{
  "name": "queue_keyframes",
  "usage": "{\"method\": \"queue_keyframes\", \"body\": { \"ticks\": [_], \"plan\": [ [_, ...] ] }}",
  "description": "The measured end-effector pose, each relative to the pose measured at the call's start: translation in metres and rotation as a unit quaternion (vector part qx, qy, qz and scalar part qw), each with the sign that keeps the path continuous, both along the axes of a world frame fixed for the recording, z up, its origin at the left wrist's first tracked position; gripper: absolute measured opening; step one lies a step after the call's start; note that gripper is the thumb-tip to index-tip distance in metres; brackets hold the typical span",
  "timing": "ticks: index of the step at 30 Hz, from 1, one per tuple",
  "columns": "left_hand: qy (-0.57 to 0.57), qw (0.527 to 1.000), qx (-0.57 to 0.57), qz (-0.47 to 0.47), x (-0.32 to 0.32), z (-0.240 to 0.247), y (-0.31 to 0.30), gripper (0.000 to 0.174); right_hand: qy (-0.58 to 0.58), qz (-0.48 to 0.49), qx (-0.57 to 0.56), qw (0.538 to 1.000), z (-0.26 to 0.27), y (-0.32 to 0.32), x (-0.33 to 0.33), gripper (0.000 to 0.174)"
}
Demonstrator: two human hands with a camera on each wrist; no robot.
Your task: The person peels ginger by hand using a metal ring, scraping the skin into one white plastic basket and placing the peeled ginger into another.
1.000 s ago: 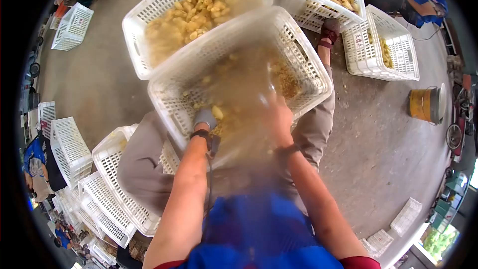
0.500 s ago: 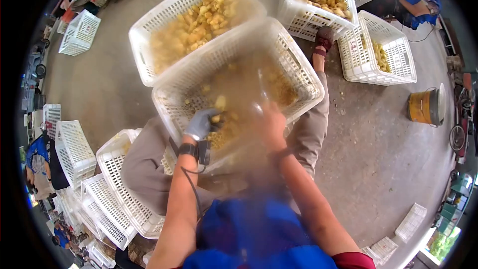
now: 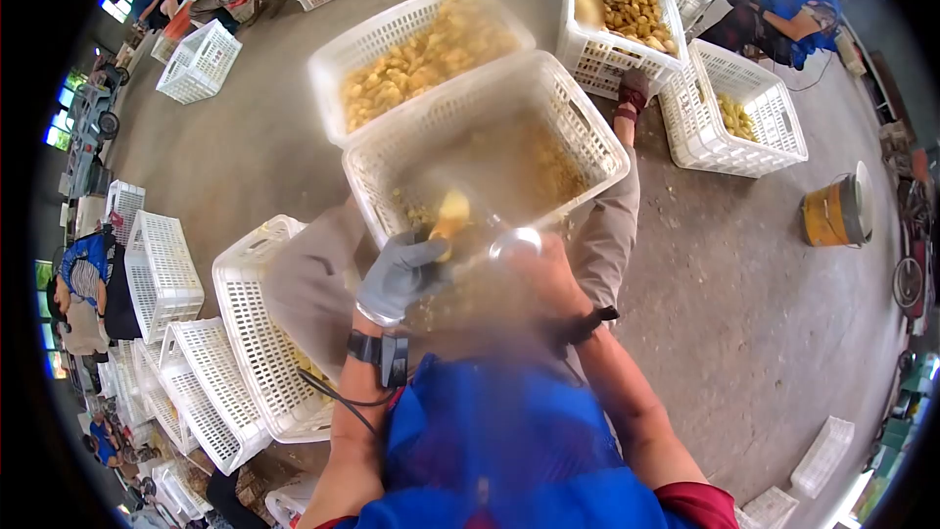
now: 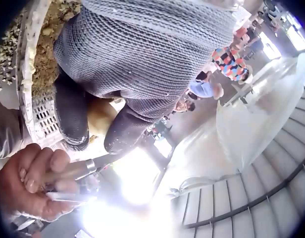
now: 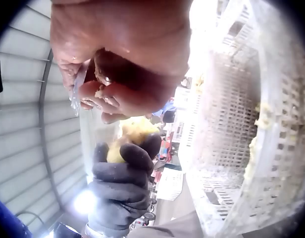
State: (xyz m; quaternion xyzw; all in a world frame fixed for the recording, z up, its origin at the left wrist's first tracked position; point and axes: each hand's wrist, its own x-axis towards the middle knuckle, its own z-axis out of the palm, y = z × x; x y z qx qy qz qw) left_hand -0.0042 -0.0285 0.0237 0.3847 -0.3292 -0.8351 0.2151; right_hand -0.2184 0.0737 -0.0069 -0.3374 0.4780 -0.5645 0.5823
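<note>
Piece [image 3: 452,213]: yellow; pinched in gloved left hand [image 3: 399,274] over near crate [image 3: 586,113];
Right hand [image 3: 548,269]: clenched round tool [image 4: 76,169] handle, beside piece;
Progress: seemingly midway; far crate [image 3: 325,88] holds many pieces; this one unfinished

A round yellow metal bucket [image 3: 832,211] is seen on the grey concrete floor [image 3: 744,333] at the right. Empty white slatted plastic crates [image 3: 162,274] are stacked at the left, and a person in blue clothing [image 3: 788,0] is seated beyond.
</note>
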Motion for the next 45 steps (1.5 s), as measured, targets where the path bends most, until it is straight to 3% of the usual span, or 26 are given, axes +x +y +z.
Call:
{"method": "queue_keyframes", "body": {
  "ticks": [6,9,12,15,18,20,22,24,25,26,27,30,32,33,34,36,39,40,45],
  "plan": [
    [-0.039,0.999,-0.014,-0.019,0.015,0.005,0.035,0.050,0.022,-0.044,0.068,0.996,0.036,0.001,0.020,0.017],
    [-0.040,0.999,-0.003,-0.010,0.019,0.001,0.043,0.045,-0.007,-0.007,0.009,1.000,0.018,-0.007,0.025,0.025],
    [-0.038,0.999,0.002,0.000,0.023,-0.006,0.044,0.040,0.153,0.039,-0.031,0.987,-0.006,-0.017,0.031,0.034],
    [-0.050,0.999,0.001,0.013,0.023,-0.007,0.043,0.034,0.100,0.032,0.019,0.994,-0.008,-0.019,0.039,0.036],
    [-0.047,0.998,-0.021,0.034,0.027,-0.019,0.049,0.029,0.208,0.043,0.023,0.977,-0.016,-0.023,0.035,0.041],
    [-0.048,0.998,-0.013,0.038,0.031,-0.017,0.051,0.026,0.434,0.006,0.000,0.901,-0.030,-0.038,0.021,0.047],
    [-0.057,0.997,0.026,0.041,0.036,-0.003,0.049,0.024,0.445,-0.013,-0.001,0.895,-0.032,-0.039,0.000,0.052],
    [-0.083,0.995,-0.010,0.051,0.030,-0.006,0.048,0.024,0.241,-0.012,0.020,0.970,-0.007,-0.036,-0.016,0.055],
    [-0.098,0.993,-0.025,0.057,0.029,-0.010,0.051,0.024,0.275,0.008,-0.030,0.961,-0.011,-0.035,-0.008,0.051],
    [-0.078,0.990,-0.109,0.044,0.025,-0.022,0.053,0.023,0.308,0.024,-0.082,0.947,-0.018,-0.036,0.006,0.047],
    [-0.086,0.991,-0.096,0.038,0.025,-0.027,0.053,0.023,0.342,0.036,-0.134,0.929,-0.023,-0.037,0.018,0.042],
    [-0.108,0.992,-0.063,0.027,0.019,-0.012,0.049,0.023,0.302,0.009,-0.022,0.953,-0.037,-0.041,0.016,0.030],
    [-0.117,0.992,-0.028,0.047,0.020,-0.012,0.047,0.024,0.343,-0.007,0.004,0.939,-0.034,-0.044,0.012,0.033],
    [-0.120,0.991,0.002,0.063,0.020,-0.010,0.048,0.025,0.340,-0.007,-0.045,0.939,-0.042,-0.045,0.020,0.034],
    [-0.141,0.988,-0.034,0.060,0.020,-0.017,0.048,0.024,0.338,-0.011,-0.093,0.936,-0.054,-0.045,0.031,0.034],
    [-0.178,0.976,-0.109,0.056,0.015,-0.035,0.047,0.024,0.337,-0.001,-0.084,0.938,-0.060,-0.043,0.034,0.034],
    [-0.198,0.973,-0.112,0.048,0.016,-0.021,0.044,0.024,0.347,0.010,0.014,0.938,-0.055,-0.040,0.030,0.032],
    [-0.212,0.967,-0.131,0.050,0.017,-0.025,0.044,0.025,0.361,-0.006,-0.004,0.932,-0.053,-0.041,0.032,0.032],
    [-0.311,0.916,-0.249,0.043,0.016,-0.035,0.044,0.030,0.286,0.009,-0.010,0.958,-0.050,-0.037,0.044,0.026]
  ]
}}
